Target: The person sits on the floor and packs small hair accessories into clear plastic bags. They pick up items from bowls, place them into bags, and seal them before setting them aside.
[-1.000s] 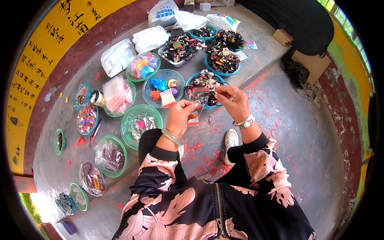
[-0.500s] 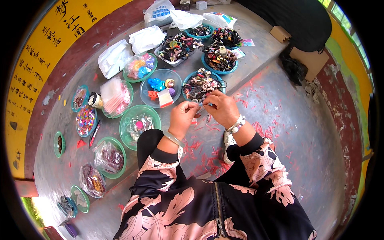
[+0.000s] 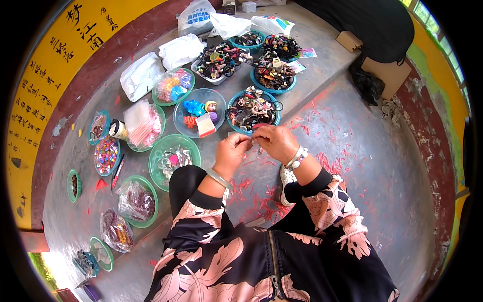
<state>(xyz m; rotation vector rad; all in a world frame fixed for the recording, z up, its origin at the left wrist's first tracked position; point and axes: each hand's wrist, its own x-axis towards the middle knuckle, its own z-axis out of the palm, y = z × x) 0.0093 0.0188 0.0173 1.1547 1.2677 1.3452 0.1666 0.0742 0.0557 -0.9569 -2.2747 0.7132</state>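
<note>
Both hands meet in front of me, just on the near side of a blue basin heaped with hair ties in dark and pinkish colours. My left hand is closed, its thumb and index finger pinched together. Fingertips of my right hand are pinched too, touching or nearly touching those of the left. Whatever lies between them is too small and too covered by the fingers to make out. To the left of the hands stands a clear bowl with blue, orange and purple pieces and a small white-and-red card.
A green basin with small packets is by my left knee. More basins of hair ties, beads and clear bags cover the raised ledge. White plastic bags lie behind. Red scraps litter the floor.
My fingertips have come closer together, and my right hand has turned and lowered slightly. The surroundings have shifted a little left in the view.
</note>
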